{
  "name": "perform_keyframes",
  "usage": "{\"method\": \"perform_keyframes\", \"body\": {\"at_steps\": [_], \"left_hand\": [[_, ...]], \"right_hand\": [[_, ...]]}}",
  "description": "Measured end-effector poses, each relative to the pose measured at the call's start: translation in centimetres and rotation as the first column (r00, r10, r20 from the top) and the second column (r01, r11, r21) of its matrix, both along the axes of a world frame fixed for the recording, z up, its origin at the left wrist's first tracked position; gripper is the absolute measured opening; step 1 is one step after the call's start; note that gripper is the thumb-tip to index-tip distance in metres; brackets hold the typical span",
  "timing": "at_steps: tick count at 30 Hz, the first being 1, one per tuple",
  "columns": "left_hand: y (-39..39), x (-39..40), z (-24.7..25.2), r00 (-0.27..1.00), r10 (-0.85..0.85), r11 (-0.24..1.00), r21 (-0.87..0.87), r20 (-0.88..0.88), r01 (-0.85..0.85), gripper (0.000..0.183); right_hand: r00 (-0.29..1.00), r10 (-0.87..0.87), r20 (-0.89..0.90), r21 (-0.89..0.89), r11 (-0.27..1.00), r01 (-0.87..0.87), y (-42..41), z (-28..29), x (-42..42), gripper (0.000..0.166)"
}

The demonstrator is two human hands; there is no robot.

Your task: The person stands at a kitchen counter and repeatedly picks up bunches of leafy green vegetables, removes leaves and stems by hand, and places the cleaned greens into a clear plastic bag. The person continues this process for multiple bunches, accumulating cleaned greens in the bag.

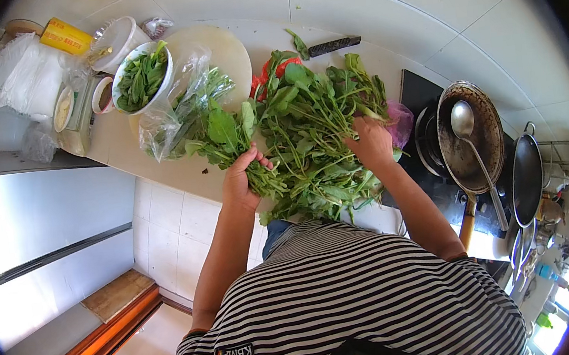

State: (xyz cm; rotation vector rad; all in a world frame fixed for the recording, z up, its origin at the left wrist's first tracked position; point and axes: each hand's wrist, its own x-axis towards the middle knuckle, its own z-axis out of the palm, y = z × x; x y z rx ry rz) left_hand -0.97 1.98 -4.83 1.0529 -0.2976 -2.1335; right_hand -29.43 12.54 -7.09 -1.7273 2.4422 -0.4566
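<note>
A bunch of leafy greens (pixel 228 136) is gripped in my left hand (pixel 246 173), its leaves pointing away from me and its stems towards me. Right of it, a large loose heap of the same greens (pixel 306 139) spreads to the counter's front edge. My right hand (pixel 373 142) reaches into the heap's right side with its fingers bent among the stems. The fingertips are hidden, so I cannot tell what they hold. Beyond my left hand, a clear plastic bag (pixel 174 116) with greens inside lies partly over a round cutting board (pixel 213 44).
A bowl of picked leaves (pixel 141 80) stands on the left, near a lidded white tub (pixel 119 41). Behind the heap lies a black-handled knife (pixel 335 46). At right, a worn pan (pixel 451 160) holding a metal ladle (pixel 463 117) sits over the stove (pixel 415 184).
</note>
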Motion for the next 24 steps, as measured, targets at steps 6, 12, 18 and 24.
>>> {"method": "perform_keyframes", "body": {"at_steps": [6,12,18,24], "left_hand": [[0.8,-0.8,1.1,0.997,-0.070,0.998,0.000,-0.037,0.070,0.022],[1.4,-1.6,1.1,0.991,-0.069,0.997,0.037,-0.116,0.073,0.025],[2.0,-4.8,3.7,0.959,-0.230,0.972,-0.090,-0.165,0.217,0.042],[1.6,-4.2,3.4,0.922,-0.253,0.961,-0.188,-0.294,0.204,0.026]], "right_hand": [[0.975,-0.040,0.217,-0.027,0.999,0.047,-0.3,0.5,-0.6,0.025],[0.291,0.250,0.924,-0.294,0.949,0.117,-1.0,11.3,1.1,0.023],[0.088,-0.007,0.996,0.014,0.996,-0.087,-0.3,9.4,4.0,0.023],[-0.002,-0.076,0.997,0.073,0.970,-0.230,0.6,8.0,6.8,0.021]]}}
